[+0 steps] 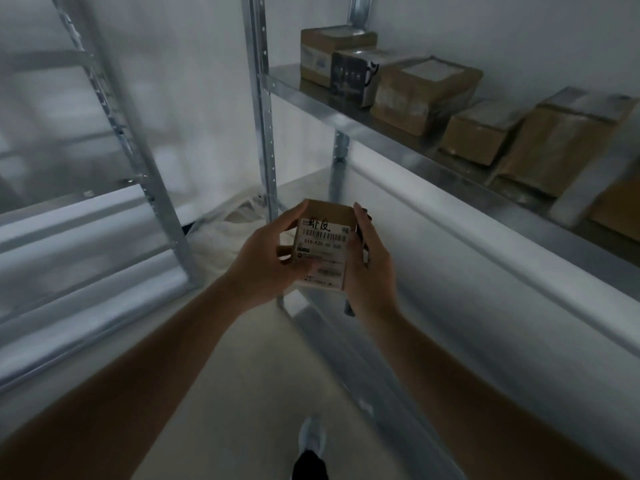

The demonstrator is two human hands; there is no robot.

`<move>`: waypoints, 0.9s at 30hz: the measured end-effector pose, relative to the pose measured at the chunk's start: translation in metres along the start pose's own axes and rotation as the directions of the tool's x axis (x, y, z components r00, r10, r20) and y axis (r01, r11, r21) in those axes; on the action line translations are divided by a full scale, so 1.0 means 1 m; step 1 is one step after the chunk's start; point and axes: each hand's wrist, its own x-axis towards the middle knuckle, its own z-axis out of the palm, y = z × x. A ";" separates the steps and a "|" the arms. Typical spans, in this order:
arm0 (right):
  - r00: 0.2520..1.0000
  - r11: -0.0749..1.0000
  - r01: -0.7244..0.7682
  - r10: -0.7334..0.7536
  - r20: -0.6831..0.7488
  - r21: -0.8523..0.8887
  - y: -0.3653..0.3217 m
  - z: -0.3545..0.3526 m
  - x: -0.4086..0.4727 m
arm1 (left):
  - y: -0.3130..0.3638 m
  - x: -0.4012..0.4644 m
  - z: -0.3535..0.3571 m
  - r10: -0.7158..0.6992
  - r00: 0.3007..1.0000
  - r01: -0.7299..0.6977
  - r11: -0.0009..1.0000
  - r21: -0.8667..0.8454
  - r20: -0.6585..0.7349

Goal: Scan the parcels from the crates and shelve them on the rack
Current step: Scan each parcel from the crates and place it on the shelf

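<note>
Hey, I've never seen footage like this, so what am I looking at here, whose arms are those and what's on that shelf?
This is one picture from a camera worn on a person's head, looking forward and down. The arms are theirs. The left hand and right hand together hold a small cardboard parcel with a barcode label facing the camera. A dark object, partly hidden, sits behind the right hand. To the right, a metal rack has a shelf holding several parcels. Below, a shoe shows on the floor.

The upper shelf [346, 112] at right is crowded with cardboard boxes [419, 95] from its far end to its near end, leaving only a narrow bare strip along the front lip. Metal uprights [263, 109] stand at its far-left corner. The floor aisle [249, 368] lies open.
</note>
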 end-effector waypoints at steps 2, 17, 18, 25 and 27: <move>0.999 0.999 -0.035 0.035 -0.006 0.008 0.019 0.022 0.035 | -0.022 0.037 -0.008 -0.018 1.000 0.018 1.000 0.003 0.014; 0.976 0.966 -0.214 0.219 0.021 -0.146 0.101 0.146 0.235 | -0.146 0.262 -0.069 -0.168 0.977 0.173 0.985 -0.022 0.132; 0.973 0.962 -0.228 0.232 0.009 -0.151 0.105 0.155 0.244 | -0.154 0.274 -0.075 -0.168 0.974 0.173 0.985 -0.022 0.151; 0.946 0.924 -0.316 0.289 -0.150 -0.213 0.129 0.221 0.295 | -0.211 0.365 -0.114 -0.144 0.920 0.166 0.986 -0.030 0.365; 0.913 0.903 -0.382 0.335 -0.230 -0.198 0.134 0.236 0.303 | -0.226 0.388 -0.119 -0.127 0.884 0.160 0.986 -0.036 0.449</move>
